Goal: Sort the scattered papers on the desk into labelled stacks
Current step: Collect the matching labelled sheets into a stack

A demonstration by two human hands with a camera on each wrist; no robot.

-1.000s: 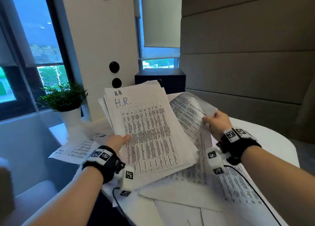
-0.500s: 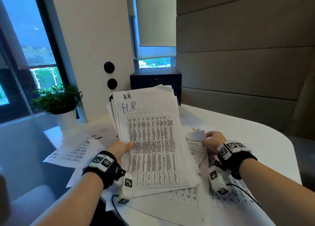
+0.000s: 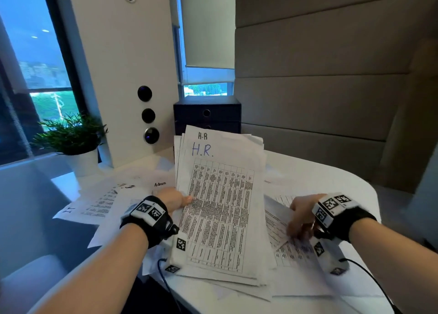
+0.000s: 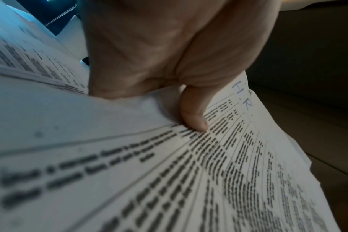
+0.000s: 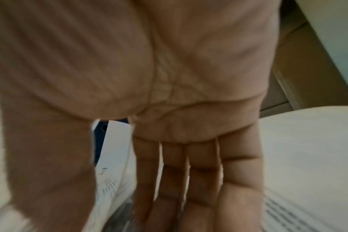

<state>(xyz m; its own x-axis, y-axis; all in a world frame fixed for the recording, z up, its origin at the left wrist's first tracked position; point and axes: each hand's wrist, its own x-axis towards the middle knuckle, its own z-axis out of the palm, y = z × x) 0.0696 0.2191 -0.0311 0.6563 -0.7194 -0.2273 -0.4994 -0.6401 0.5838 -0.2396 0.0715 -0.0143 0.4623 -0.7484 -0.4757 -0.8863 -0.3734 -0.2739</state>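
Paper fills the white desk point(image 3: 331, 178). In the left hand point(image 3: 174, 198), thumb on top and fingers hidden beneath, the H.R. stack point(image 3: 222, 209) tilts up, its long axis running away from the person. Directly to its right lie loose sheets point(image 3: 282, 233); the right hand point(image 3: 302, 216) is on them, fingers straight and together, gripping nothing I can make out. That hand is nearer, so it would likely lift the next sheet leftward.

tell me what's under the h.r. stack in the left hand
Under the H.R. stack, held by the left hand, more printed sheets lie spread on the white table. What those sheets say beneath the stack is hidden.
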